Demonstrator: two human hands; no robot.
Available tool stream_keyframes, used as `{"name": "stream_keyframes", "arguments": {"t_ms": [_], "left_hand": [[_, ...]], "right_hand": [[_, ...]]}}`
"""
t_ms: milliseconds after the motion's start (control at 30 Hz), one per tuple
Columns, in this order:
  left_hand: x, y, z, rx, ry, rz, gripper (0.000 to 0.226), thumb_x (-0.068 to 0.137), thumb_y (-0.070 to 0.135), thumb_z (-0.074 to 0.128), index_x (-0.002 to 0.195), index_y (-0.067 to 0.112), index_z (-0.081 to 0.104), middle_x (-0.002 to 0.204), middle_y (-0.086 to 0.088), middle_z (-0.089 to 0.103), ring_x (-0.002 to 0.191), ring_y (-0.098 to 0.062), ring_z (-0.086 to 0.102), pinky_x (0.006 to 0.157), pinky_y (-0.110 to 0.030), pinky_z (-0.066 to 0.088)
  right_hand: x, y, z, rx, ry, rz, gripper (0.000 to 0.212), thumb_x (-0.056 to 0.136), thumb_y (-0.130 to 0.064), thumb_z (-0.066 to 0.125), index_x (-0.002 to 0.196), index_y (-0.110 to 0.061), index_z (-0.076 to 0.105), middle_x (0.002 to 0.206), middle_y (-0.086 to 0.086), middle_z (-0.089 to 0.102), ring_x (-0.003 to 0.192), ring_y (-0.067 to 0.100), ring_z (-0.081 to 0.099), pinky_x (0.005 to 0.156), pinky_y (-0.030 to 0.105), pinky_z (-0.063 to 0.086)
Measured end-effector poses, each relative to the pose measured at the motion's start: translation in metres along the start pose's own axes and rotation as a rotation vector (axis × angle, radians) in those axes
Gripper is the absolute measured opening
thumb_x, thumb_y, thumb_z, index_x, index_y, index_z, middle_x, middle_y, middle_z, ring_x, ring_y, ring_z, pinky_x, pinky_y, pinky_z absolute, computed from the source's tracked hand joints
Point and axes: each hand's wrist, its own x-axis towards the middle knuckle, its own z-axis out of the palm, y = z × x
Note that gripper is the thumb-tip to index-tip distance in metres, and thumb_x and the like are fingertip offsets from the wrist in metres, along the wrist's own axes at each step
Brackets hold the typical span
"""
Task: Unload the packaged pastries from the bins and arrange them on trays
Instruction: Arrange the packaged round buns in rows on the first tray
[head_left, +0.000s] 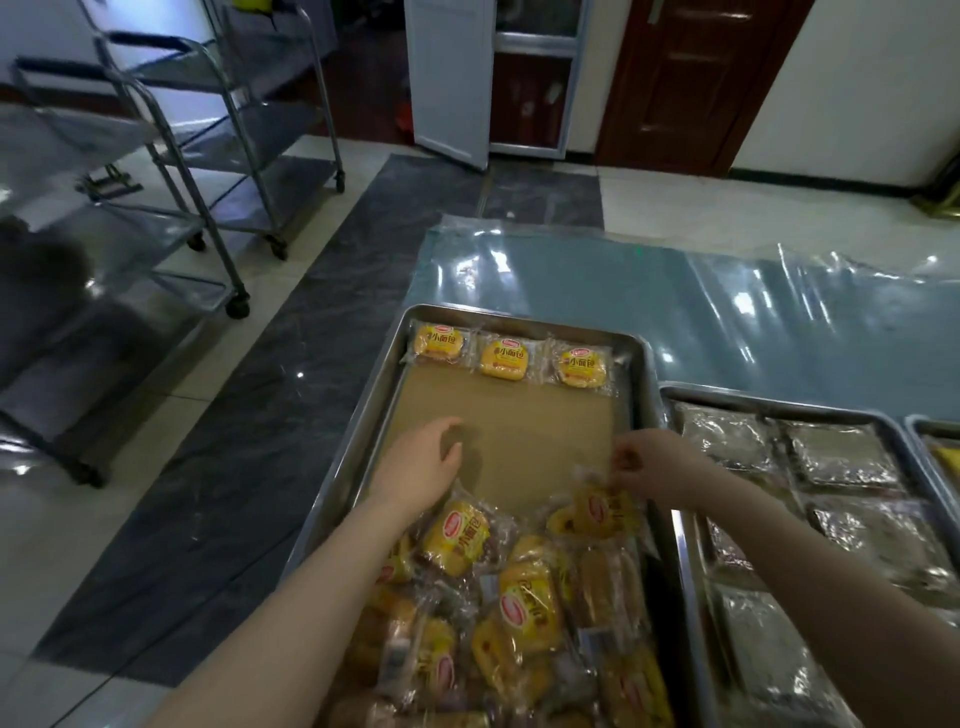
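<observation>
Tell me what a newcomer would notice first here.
The bright yellow heap of packaged pastries at the near end of the steel tray grabs the eye, with a row of three packs at its far end. Between them, the right hand pinches a loose pack while the left hand is open over the brown paper.

Left hand (423, 462) flat, right hand (644, 462) pinching packet (602, 512).

Your tray (366, 415) is dull grey metal, lined with matt brown paper (519, 436). The pastries (504, 358) sit in glossy clear plastic wrappers. Beneath, you have a shiny blue plastic sheet (675, 301); the carts (156, 223) are polished steel.
</observation>
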Motion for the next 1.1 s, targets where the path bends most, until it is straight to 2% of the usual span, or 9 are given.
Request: {"name": "stream_keyframes", "arguments": {"t_ms": [233,367,500,633,667,733,800,967,1100], "left_hand": [[-0.037,-0.02,-0.005,-0.018,-0.405,-0.21,0.047,0.08,0.047,0.067,0.119,0.022,0.058,0.108,0.006,0.065,0.094,-0.01,0.06,0.084,-0.027,0.048],[-0.037,-0.02,0.002,-0.059,-0.349,-0.249,0.032,0.076,0.035,0.075,0.104,0.024,0.063,0.092,0.01,0.064,0.073,0.0,0.057,0.06,-0.017,0.042],[-0.027,-0.019,0.005,-0.213,-0.332,-0.254,0.013,0.077,0.023,0.075,0.082,0.026,0.063,0.082,0.008,0.065,0.07,-0.004,0.062,0.056,-0.017,0.044],[-0.005,-0.016,0.0,-0.372,-0.116,-0.253,0.011,0.081,0.017,0.071,0.08,0.021,0.06,0.085,0.006,0.065,0.08,-0.013,0.063,0.062,-0.022,0.046],[0.003,-0.014,-0.001,-0.371,-0.087,-0.232,0.011,0.082,0.017,0.07,0.08,0.02,0.06,0.086,0.007,0.065,0.083,-0.013,0.062,0.063,-0.021,0.045],[0.022,-0.011,-0.001,-0.332,-0.066,-0.184,0.009,0.085,0.017,0.067,0.083,0.022,0.06,0.09,0.009,0.064,0.089,-0.009,0.06,0.067,-0.02,0.042],[0.042,-0.005,0.001,-0.259,-0.058,-0.145,0.011,0.087,0.019,0.064,0.086,0.029,0.059,0.093,0.013,0.062,0.091,-0.006,0.058,0.069,-0.021,0.044],[0.081,0.01,0.015,-0.063,-0.073,-0.03,0.016,0.089,0.022,0.059,0.098,0.035,0.057,0.107,0.011,0.062,0.1,-0.008,0.055,0.086,-0.031,0.048],[0.093,0.013,0.037,0.212,0.151,0.112,0.044,0.09,0.016,0.054,0.131,0.03,0.047,0.138,0.002,0.047,0.135,-0.02,0.032,0.114,-0.048,0.021]], "right_hand": [[0.001,-0.007,0.006,0.467,0.496,0.225,0.016,0.092,-0.035,0.059,0.093,-0.02,0.055,0.08,-0.004,0.06,0.069,0.011,0.055,0.053,0.024,0.032],[0.013,-0.007,0.012,0.594,0.56,0.332,0.011,0.09,-0.018,0.058,0.097,-0.013,0.051,0.086,0.004,0.059,0.078,0.023,0.056,0.06,0.031,0.039],[0.021,-0.012,0.024,0.725,0.526,0.298,0.038,0.092,-0.022,0.06,0.126,-0.02,0.043,0.088,-0.008,0.056,0.073,0.01,0.059,0.052,0.024,0.043],[0.032,-0.013,0.029,0.516,0.473,0.257,0.051,0.095,-0.015,0.048,0.141,-0.03,0.031,0.125,0.007,0.057,0.091,0.016,0.061,0.065,0.031,0.048],[0.035,-0.012,0.033,0.296,0.414,0.268,0.059,0.093,-0.011,0.045,0.144,-0.032,0.025,0.143,0.011,0.042,0.114,0.027,0.053,0.08,0.038,0.049],[0.04,-0.011,0.042,-0.125,0.364,0.239,0.067,0.093,-0.022,0.044,0.148,-0.035,0.008,0.16,0.008,-0.002,0.145,0.036,0.006,0.111,0.05,0.022],[0.05,-0.013,0.05,-0.185,0.361,0.128,0.063,0.097,-0.044,0.033,0.149,-0.036,-0.002,0.157,0.003,-0.022,0.143,0.029,-0.02,0.114,0.047,-0.001],[0.079,-0.008,0.064,-0.206,0.235,-0.048,0.055,0.099,-0.048,0.019,0.149,-0.038,-0.002,0.158,-0.003,-0.02,0.141,0.022,-0.024,0.117,0.053,-0.002],[0.095,0.003,0.074,-0.188,0.299,-0.056,0.055,0.098,-0.051,0.017,0.148,-0.041,-0.001,0.158,-0.005,-0.02,0.14,0.02,-0.028,0.115,0.051,-0.008]]}}
